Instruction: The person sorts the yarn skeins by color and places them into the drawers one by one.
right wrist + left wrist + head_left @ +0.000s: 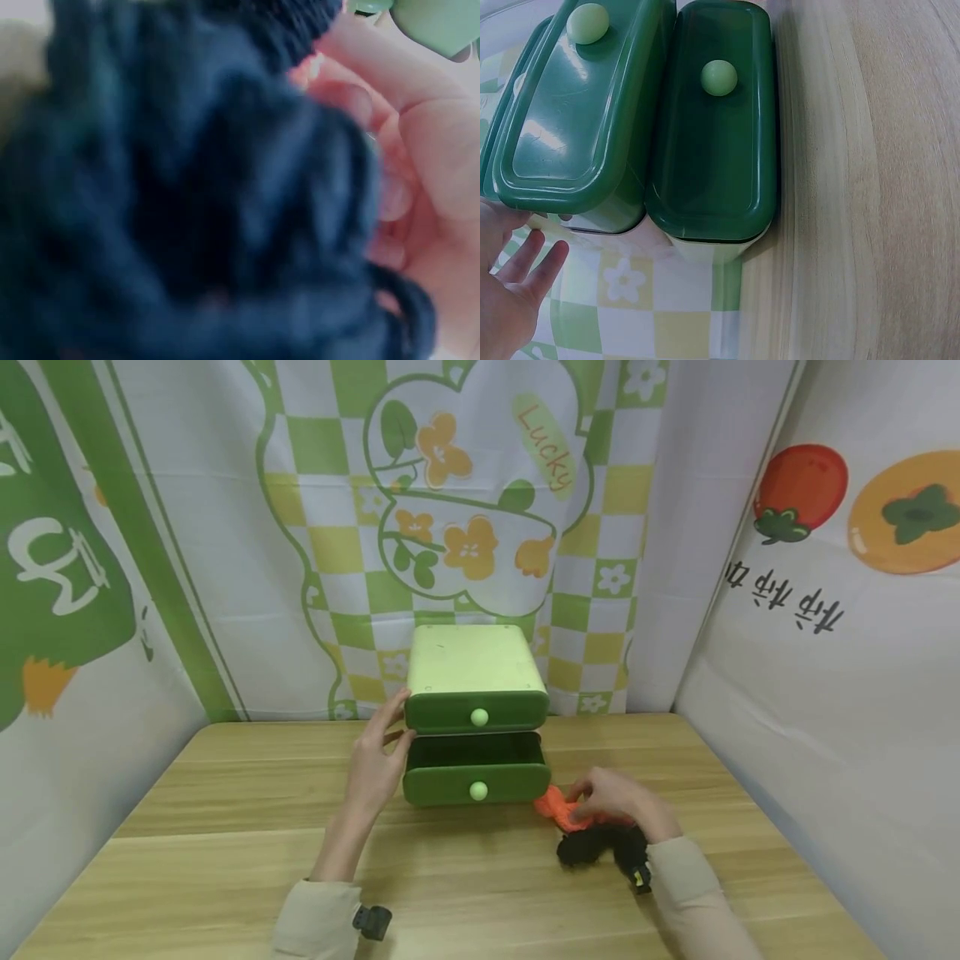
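Observation:
A small drawer cabinet with a pale green top (476, 660) stands at the back of the table in the head view. Below its top drawer (442, 712), the middle drawer (438, 785) is pulled out; the bottom drawer (718, 150) is closed in the left wrist view. My left hand (375, 764) rests its fairly straight fingers on the cabinet's left side. To the right of the cabinet, my right hand (611, 795) grips a soft orange bundle (557, 810) with curled fingers. A fuzzy black bundle (585, 846) of cord-like strands lies under that hand and blurs across the right wrist view.
A light wooden table (450, 885) carries everything. A patterned green and white cloth (307, 527) hangs right behind the cabinet. Printed sheets close in the left (67, 777) and right (847, 718) sides. A small black device (372, 922) sits at my left wrist.

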{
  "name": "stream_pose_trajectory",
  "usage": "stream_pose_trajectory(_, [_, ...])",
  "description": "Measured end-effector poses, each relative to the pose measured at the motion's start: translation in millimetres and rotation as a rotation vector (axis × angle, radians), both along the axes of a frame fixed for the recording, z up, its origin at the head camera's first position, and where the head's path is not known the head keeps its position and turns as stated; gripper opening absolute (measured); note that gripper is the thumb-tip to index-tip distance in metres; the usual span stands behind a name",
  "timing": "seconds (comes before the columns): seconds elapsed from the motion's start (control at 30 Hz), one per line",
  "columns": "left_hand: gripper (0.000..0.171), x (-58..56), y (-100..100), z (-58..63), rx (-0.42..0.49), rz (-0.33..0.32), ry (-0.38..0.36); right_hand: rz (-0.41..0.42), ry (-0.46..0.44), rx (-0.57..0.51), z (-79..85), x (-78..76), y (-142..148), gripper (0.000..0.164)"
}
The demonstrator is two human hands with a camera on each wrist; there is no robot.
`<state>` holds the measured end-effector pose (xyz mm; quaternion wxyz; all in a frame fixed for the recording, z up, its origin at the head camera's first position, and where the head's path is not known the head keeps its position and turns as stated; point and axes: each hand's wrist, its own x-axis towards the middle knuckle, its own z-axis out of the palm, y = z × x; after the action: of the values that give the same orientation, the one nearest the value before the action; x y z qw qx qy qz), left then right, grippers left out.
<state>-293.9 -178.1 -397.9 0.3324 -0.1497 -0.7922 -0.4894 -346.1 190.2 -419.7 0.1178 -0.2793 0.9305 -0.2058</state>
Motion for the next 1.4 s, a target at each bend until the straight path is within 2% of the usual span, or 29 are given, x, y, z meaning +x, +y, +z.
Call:
stream_pose_trajectory(0.3, [0.066,1.5,0.8,2.3,0.015,-0.016,0.010,-0.006,0.097,0.021,-5.2,0.1,-3.2,0.011])
stream_pose_trajectory(0.73, [0.066,1.3,1.2,0.2,0.014,-0.013,0.010,-0.017,0.187,0.044,-5.6,-0.5,-3.4,0.007])
stream_pose_trajectory(0.97, [0.066,0.3,1.1,0.7,0.020,-0.015,0.025,-0.024,0.225,-0.010,3.6,0.4,-3.0,0.004])
stream_pose_trajectory(1.27, [0.065,0.9,1.3,1.4,0.019,-0.012,0.028,-0.103,0.340,-0.037,17.8,4.5,1.2,0.010])
stream_pose_trajectory(1.4, [0.065,0.4,1.5,1.0,0.014,-0.010,0.032,-0.133,0.364,-0.056,23.2,7.0,4.0,0.014])
